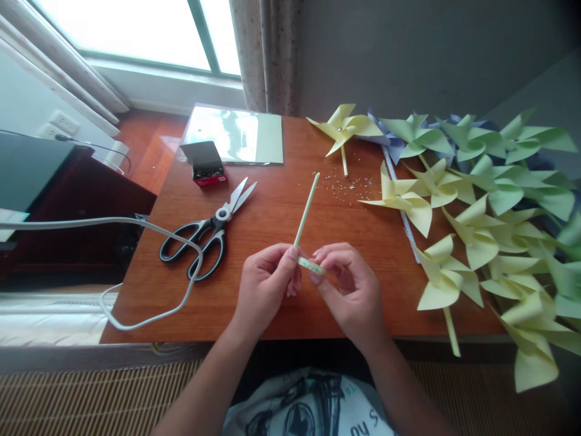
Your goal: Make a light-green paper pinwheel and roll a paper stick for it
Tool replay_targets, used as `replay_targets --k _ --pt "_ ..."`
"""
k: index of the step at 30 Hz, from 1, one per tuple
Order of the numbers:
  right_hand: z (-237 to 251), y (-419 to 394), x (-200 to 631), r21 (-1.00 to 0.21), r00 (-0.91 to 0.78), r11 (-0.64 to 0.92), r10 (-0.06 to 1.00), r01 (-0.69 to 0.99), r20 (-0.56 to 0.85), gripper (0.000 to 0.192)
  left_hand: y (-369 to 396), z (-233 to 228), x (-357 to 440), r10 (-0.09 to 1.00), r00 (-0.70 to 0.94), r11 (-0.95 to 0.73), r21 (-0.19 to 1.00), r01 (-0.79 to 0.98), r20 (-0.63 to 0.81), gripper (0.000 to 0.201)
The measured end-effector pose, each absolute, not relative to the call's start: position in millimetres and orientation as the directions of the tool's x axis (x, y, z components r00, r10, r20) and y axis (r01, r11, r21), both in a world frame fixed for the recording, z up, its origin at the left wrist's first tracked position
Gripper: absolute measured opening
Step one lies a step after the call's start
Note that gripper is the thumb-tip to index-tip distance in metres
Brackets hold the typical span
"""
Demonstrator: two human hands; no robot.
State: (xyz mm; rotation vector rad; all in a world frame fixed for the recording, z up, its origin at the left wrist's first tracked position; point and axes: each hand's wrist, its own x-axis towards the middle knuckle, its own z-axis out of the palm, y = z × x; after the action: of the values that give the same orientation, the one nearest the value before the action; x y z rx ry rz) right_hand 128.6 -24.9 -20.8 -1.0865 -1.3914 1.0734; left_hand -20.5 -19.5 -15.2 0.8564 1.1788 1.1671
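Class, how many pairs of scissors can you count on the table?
1. The scissors lie open on the left of the table, beside the white cable; none show elsewhere, though the pinwheels may hide more.

Bare table point(272, 224) mid-board; scissors point(206, 233) block left; pinwheels point(476, 230) crowd right.

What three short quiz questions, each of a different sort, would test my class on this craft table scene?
1. True or false: the scissors lie shut.
2. Which hand pinches the pale stick? A left hand B right hand
3. Fill in: the pinwheels are piled on the table's ___ side.

Key: 1 false, blades apart. 2 A; the right hand grips a small piece at the stick's lower end. 3 right.
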Motion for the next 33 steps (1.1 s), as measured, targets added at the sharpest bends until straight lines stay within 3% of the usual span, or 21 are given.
replay_targets --k 5,10,18,28,33 --pt "-1 -18 147 -0.881 -0.27 0.335 0.93 0.334 0.251 0.023 -21 -16 -19 0.988 0.009 0.152 0.988 -0.006 -0.152 0.029" --pt "12 -11 161 -0.742 -0.489 0.516 0.823 0.429 0.29 0.034 -21 -19 -19 0.997 0.065 0.02 0.976 0.216 -0.035 0.026" --pt "18 -6 173 -0.593 -0.605 0.667 0.717 0.451 0.347 0.027 -18 -19 -18 0.997 0.062 0.023 0.972 0.233 -0.039 0.033" --pt "15 0 169 -0.618 -0.606 0.659 0.717 0.429 0.344 0.011 -19 -19 -18 0.994 0.101 0.011 0.963 0.269 -0.039 0.032" --pt "19 1 165 -0.624 -0.606 0.656 0.717 0.424 0.343 0.012 -18 -18 -19 0.994 0.061 0.076 0.983 0.167 -0.087 0.032"
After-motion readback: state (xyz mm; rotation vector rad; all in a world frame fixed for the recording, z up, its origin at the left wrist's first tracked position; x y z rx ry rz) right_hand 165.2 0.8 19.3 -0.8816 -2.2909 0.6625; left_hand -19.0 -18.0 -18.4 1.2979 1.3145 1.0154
